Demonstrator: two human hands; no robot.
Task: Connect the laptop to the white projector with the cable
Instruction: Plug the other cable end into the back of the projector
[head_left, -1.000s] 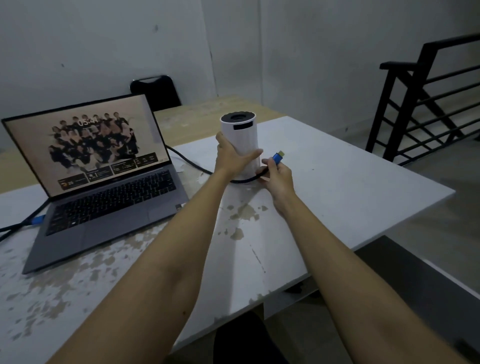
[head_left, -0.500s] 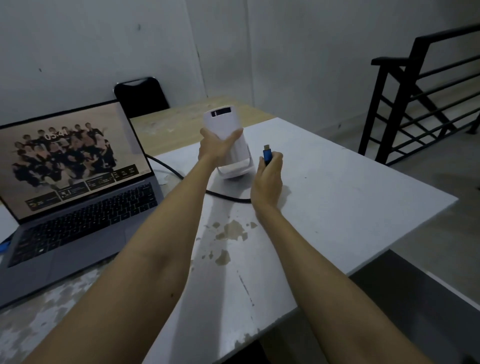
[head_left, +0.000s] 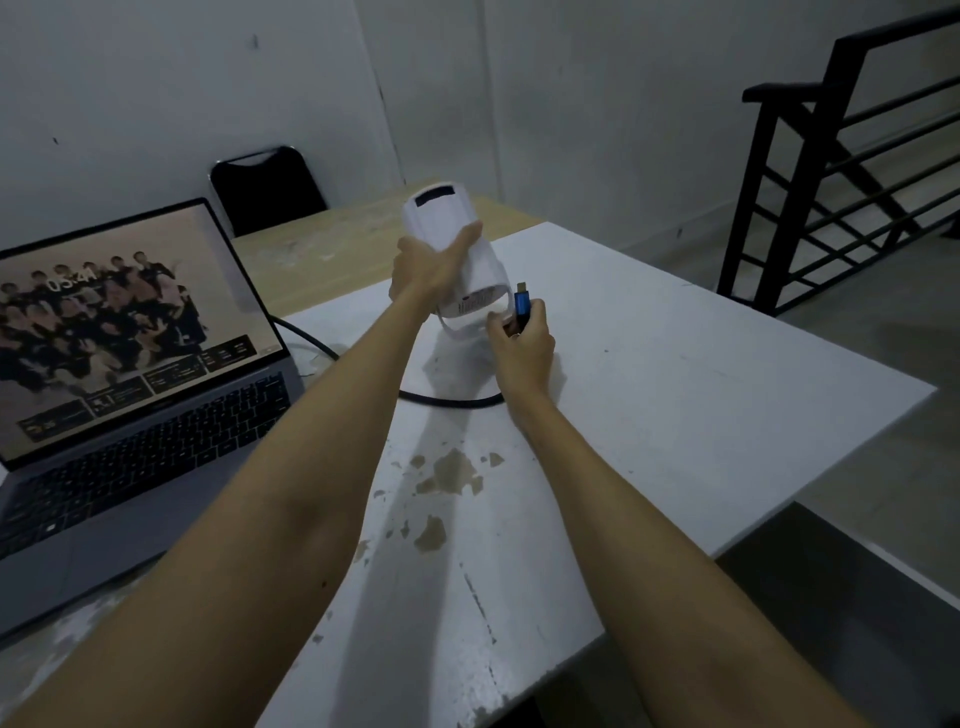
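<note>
The white cylindrical projector (head_left: 451, 228) is lifted off the table and tilted away, its labelled underside facing me. My left hand (head_left: 427, 270) grips its body. My right hand (head_left: 521, 340) holds the blue plug (head_left: 522, 306) of the black cable (head_left: 452, 400) upright just right of the projector's base, metal tip pointing up, apart from the projector. The cable curves across the table behind my left arm toward the open laptop (head_left: 135, 364) at the left, whose screen shows a group photo.
The white table (head_left: 675, 395) has chipped paint patches near the front and an edge at the right. A wooden table (head_left: 322, 244) and a black chair (head_left: 265, 189) stand behind. A black stair railing (head_left: 831, 171) is at the right.
My left hand has lifted the projector off the table and tipped it further, exposing its underside. My right hand has brought the blue plug closer to the projector's base.
</note>
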